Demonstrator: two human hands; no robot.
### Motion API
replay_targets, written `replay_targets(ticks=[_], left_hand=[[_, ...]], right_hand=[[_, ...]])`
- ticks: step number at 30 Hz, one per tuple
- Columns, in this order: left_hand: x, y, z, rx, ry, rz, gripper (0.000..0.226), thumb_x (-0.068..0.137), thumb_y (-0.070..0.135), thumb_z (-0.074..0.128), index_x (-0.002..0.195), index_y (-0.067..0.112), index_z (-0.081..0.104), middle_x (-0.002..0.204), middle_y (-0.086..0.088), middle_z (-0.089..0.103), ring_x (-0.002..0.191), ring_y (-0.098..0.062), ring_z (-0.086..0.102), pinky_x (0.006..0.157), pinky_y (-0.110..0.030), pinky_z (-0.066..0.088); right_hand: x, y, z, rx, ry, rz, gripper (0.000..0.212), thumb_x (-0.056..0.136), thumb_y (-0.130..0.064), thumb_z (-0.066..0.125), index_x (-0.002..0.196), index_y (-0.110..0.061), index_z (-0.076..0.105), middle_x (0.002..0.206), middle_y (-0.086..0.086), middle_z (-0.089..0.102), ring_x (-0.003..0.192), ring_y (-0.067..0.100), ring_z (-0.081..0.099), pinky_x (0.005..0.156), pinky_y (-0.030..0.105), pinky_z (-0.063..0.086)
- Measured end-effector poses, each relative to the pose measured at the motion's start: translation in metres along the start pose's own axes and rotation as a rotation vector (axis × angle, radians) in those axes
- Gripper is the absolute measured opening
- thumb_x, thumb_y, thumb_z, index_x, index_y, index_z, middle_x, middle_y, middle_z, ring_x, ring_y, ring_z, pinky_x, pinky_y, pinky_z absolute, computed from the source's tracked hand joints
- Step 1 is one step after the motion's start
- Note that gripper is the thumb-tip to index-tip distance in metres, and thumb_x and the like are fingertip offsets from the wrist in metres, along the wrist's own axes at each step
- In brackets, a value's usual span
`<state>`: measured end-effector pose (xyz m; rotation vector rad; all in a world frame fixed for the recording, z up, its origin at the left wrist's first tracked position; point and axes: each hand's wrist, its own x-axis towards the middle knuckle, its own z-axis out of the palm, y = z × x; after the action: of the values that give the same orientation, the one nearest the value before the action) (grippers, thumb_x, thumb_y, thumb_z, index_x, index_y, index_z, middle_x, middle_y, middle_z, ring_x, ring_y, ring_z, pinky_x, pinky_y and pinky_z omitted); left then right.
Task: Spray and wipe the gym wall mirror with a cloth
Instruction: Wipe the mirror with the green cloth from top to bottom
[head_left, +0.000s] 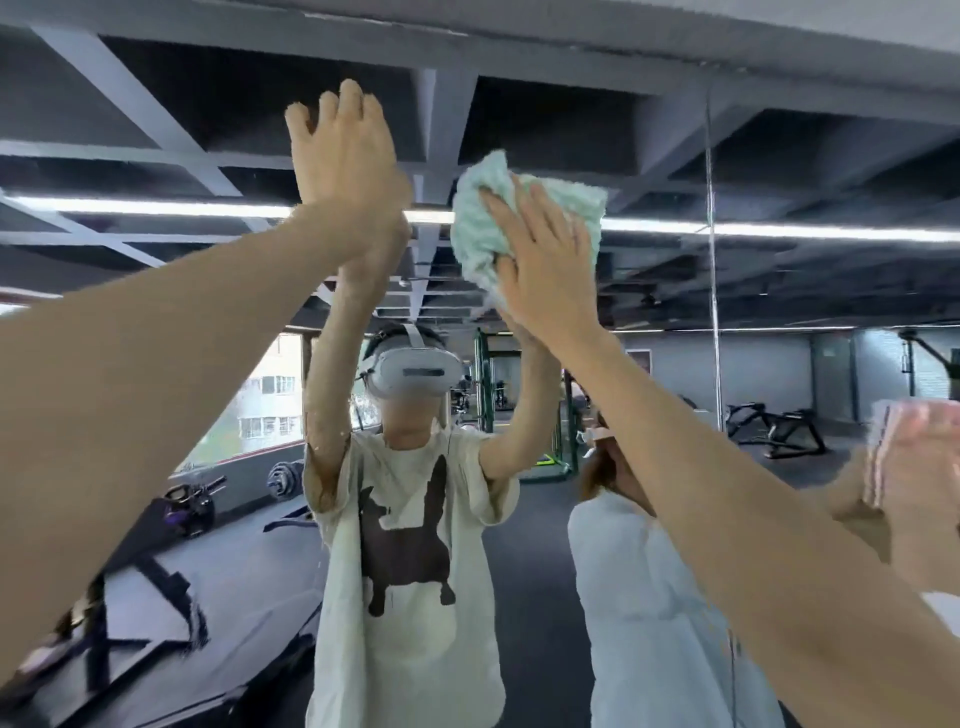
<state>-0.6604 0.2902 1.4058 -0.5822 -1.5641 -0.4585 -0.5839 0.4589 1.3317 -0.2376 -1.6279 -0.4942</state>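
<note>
The wall mirror (675, 130) fills the view and reflects me and the gym behind. My right hand (545, 260) is raised high, its straight fingers pressing a bunched pale green cloth (519, 218) flat against the glass. My left hand (345, 150) is also raised, palm flat on the mirror to the left of the cloth, fingers straight and holding nothing. No spray bottle is in view.
A vertical seam (714, 291) between mirror panels runs to the right of the cloth. Another person's hand holding a pink cloth (914, 457) is at the right edge, and that person in a white top (649, 597) appears reflected beside me. Gym machines and weights show in the reflection.
</note>
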Motion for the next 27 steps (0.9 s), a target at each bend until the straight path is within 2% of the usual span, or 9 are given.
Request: replay_targets(ticks=[2,6,11,13,15,18,20,24,27], left_hand=[[-0.003,-0.003,-0.002,-0.010,-0.011,0.027,0.048,0.087,0.018,0.054,0.131,0.002,0.042,0.133,-0.018,0.044,0.124,-0.034,0.040,0.110,-0.047,0.020],[-0.016,-0.022,-0.002,-0.021,0.040,-0.003,0.044,0.088,0.015,0.050,0.130,0.004,0.041,0.130,-0.016,0.046,0.120,-0.033,0.044,0.110,-0.046,0.021],[-0.044,-0.020,0.003,-0.064,0.093,-0.049,0.038,0.086,0.011,0.050,0.123,0.005,0.044,0.122,-0.014,0.048,0.111,-0.030,0.048,0.106,-0.043,0.028],[-0.055,-0.014,0.004,-0.050,0.094,-0.012,0.035,0.087,0.014,0.049,0.121,0.006,0.045,0.119,-0.012,0.049,0.109,-0.029,0.049,0.106,-0.043,0.027],[-0.066,-0.015,0.003,-0.030,0.075,0.013,0.037,0.087,0.017,0.051,0.122,0.008,0.046,0.120,-0.012,0.050,0.111,-0.028,0.049,0.110,-0.045,0.023],[-0.074,-0.027,0.001,0.006,0.075,0.021,0.038,0.086,0.019,0.053,0.122,0.008,0.047,0.118,-0.011,0.051,0.110,-0.028,0.049,0.110,-0.046,0.023],[-0.077,-0.035,-0.001,0.025,0.073,0.004,0.035,0.086,0.018,0.050,0.119,0.007,0.047,0.116,-0.012,0.051,0.108,-0.029,0.049,0.108,-0.047,0.027],[-0.078,-0.048,-0.006,-0.006,0.039,-0.074,0.034,0.090,0.022,0.045,0.120,0.004,0.046,0.118,-0.016,0.048,0.111,-0.032,0.046,0.108,-0.048,0.025],[-0.080,-0.056,-0.010,0.005,0.007,-0.069,0.034,0.088,0.019,0.050,0.119,0.004,0.047,0.117,-0.016,0.049,0.110,-0.032,0.048,0.106,-0.047,0.027]], right_hand=[[0.007,0.041,-0.009,-0.065,0.083,0.315,0.054,0.096,-0.027,0.040,0.148,-0.024,0.030,0.145,0.009,0.039,0.131,0.024,0.038,0.105,0.041,0.037],[-0.002,0.053,-0.013,0.041,0.047,0.777,0.054,0.101,-0.024,0.029,0.153,-0.023,0.013,0.160,0.006,0.011,0.147,0.026,0.007,0.118,0.050,0.009],[-0.042,-0.029,0.006,0.055,-0.102,-0.133,0.057,0.095,-0.031,0.033,0.151,-0.027,0.024,0.159,0.003,0.015,0.147,0.025,0.008,0.118,0.046,-0.003],[-0.038,-0.011,0.000,0.002,-0.130,-0.177,0.057,0.095,-0.032,0.036,0.150,-0.027,0.024,0.158,0.004,0.019,0.146,0.025,0.014,0.119,0.048,0.004],[-0.029,0.016,-0.007,0.004,-0.046,0.145,0.058,0.096,-0.029,0.041,0.150,-0.025,0.023,0.156,0.007,0.023,0.143,0.027,0.021,0.116,0.049,0.017],[-0.013,0.023,-0.010,0.060,0.015,0.709,0.057,0.100,-0.024,0.032,0.154,-0.024,0.012,0.161,0.006,0.007,0.147,0.028,0.004,0.117,0.054,0.009],[-0.010,-0.019,-0.006,0.090,-0.017,0.535,0.059,0.099,-0.022,0.032,0.154,-0.026,0.011,0.161,0.004,0.003,0.148,0.028,0.000,0.117,0.054,0.001],[-0.030,-0.080,0.006,-0.025,-0.205,-0.410,0.060,0.093,-0.036,0.030,0.152,-0.029,0.017,0.160,-0.001,0.011,0.148,0.021,0.005,0.116,0.049,-0.003],[-0.013,-0.035,0.006,0.017,-0.069,-0.160,0.057,0.092,-0.031,0.044,0.147,-0.031,0.028,0.149,0.002,0.035,0.135,0.015,0.031,0.110,0.048,0.030]])
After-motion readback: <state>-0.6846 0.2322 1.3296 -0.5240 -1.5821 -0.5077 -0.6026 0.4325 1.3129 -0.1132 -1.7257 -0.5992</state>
